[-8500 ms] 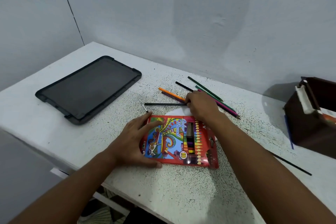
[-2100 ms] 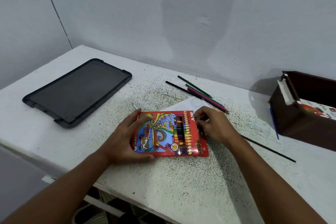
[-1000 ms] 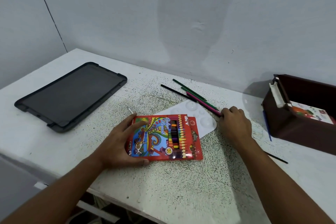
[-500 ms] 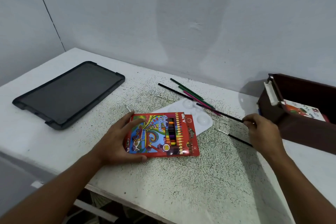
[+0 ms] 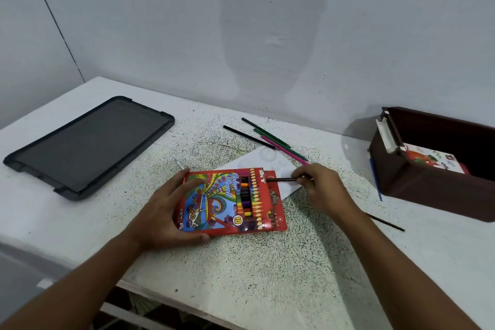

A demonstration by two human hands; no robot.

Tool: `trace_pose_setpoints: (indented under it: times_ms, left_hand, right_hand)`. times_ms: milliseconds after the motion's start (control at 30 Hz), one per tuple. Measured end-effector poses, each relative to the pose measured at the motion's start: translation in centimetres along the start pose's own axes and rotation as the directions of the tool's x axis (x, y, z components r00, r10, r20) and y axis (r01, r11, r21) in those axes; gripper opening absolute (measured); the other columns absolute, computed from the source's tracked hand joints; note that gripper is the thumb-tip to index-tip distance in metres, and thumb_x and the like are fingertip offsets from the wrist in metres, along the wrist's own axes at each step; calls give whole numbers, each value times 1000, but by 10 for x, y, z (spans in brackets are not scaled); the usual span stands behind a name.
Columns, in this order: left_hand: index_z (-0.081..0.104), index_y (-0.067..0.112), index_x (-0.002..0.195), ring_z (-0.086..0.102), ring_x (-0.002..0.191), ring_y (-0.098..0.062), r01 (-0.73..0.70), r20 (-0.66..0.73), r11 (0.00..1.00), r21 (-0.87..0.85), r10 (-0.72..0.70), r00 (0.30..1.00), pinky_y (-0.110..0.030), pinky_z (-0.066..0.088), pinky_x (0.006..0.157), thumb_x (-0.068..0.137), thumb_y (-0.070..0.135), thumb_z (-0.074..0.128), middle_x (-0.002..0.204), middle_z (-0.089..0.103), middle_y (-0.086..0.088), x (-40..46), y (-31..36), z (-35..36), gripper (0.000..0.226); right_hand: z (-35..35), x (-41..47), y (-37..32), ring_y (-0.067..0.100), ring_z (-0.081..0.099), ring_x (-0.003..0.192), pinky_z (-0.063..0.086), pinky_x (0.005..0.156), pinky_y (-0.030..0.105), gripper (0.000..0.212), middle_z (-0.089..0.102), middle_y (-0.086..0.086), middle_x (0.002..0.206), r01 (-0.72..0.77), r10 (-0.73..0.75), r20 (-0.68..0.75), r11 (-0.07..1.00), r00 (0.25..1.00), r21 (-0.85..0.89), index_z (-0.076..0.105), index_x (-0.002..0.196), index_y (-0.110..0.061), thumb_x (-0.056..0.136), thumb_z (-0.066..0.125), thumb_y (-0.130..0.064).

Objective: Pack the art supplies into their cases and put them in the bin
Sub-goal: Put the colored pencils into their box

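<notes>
On the table (image 5: pixel 267 262), the left hand (image 5: pixel 168 211) grips the left end of a red pencil case (image 5: pixel 230 201) lying lengthwise left to right. The right hand (image 5: pixel 321 187) pinches a dark pencil (image 5: pixel 281 179), level, pointing left at the case's far right corner.

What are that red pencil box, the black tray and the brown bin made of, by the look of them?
Pencil box: printed cardboard with a glossy finish; it has a thin folded flap at its open end and a sheen on the picture. Black tray: probably moulded plastic, matte, with a raised rim and rounded corners. Brown bin: likely plastic, smooth and slightly shiny, though painted wood cannot be ruled out.
</notes>
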State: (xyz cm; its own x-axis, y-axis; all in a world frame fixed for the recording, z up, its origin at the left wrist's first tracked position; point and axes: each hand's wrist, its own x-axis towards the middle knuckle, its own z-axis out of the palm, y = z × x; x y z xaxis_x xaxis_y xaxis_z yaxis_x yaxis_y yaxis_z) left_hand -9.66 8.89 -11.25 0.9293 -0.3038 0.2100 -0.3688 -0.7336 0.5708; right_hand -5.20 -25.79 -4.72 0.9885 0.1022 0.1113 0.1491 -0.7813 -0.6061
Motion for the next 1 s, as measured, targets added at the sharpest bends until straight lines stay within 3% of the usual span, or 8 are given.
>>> trace_pose_setpoints:
  times_ms: [267,400,533,600,700,767,900,1000]
  left_hand:
    - [28,48,141,33,137,-17,-3,-5,1000,-8,3,1000,-44,44,103,49,80,73,158,13,11,1,0,0,107]
    - [27,50,140,31,139,-18,3,-6,1000,-10,-3,1000,-46,42,105,49,83,70,158,14,10,1,2,0,106]
    - [28,49,140,29,140,-18,-25,-24,1000,-15,25,999,-49,41,105,50,81,72,157,18,6,1,4,-1,106]
    - [26,50,141,28,140,-17,-20,-17,1000,-8,20,1000,-48,41,106,50,82,71,157,16,7,1,5,-1,106]
    - [22,53,140,26,140,-16,-31,-13,999,12,31,999,-45,41,106,52,83,69,157,15,8,1,5,-1,104]
    - [21,53,140,25,139,-15,-48,-15,999,9,48,999,-45,41,106,53,82,68,156,16,7,0,6,-1,104]
    - [23,50,142,25,139,-16,-56,-24,998,-1,56,998,-45,42,105,53,79,72,155,17,5,1,5,-1,106]
    - [24,47,142,24,139,-17,-69,-32,998,-11,68,997,-45,43,104,53,77,74,154,18,3,1,5,-3,107]
  right_hand:
    - [26,17,-25,2,58,84,46,68,21,31,66,-9,91,-28,4,134,984,991,176,64,87,-27,92,52,2]
    - [30,21,-32,5,60,87,48,71,23,28,67,-9,92,14,-39,138,985,990,174,63,91,-27,91,54,0]
    - [26,26,-36,10,65,79,48,55,23,27,67,-11,88,9,-53,200,977,978,213,64,95,-29,90,57,-3]
    - [19,36,-34,3,64,83,48,63,24,26,68,-15,88,12,-43,146,978,988,210,66,95,-29,87,60,-5]
    - [16,66,-31,12,63,93,47,81,25,20,70,-5,102,18,-19,11,1000,1000,26,69,104,-23,90,58,-12]
    - [22,86,-29,23,61,102,48,85,31,27,67,6,113,13,-9,23,988,1000,-153,68,112,-17,91,53,-11]
    - [40,113,-31,29,60,100,46,74,32,35,63,10,111,47,0,107,899,994,-436,63,122,-19,91,49,-12]
    - [47,123,-34,30,61,101,48,77,34,31,64,10,110,45,6,99,861,995,-506,64,119,-19,92,52,-13]
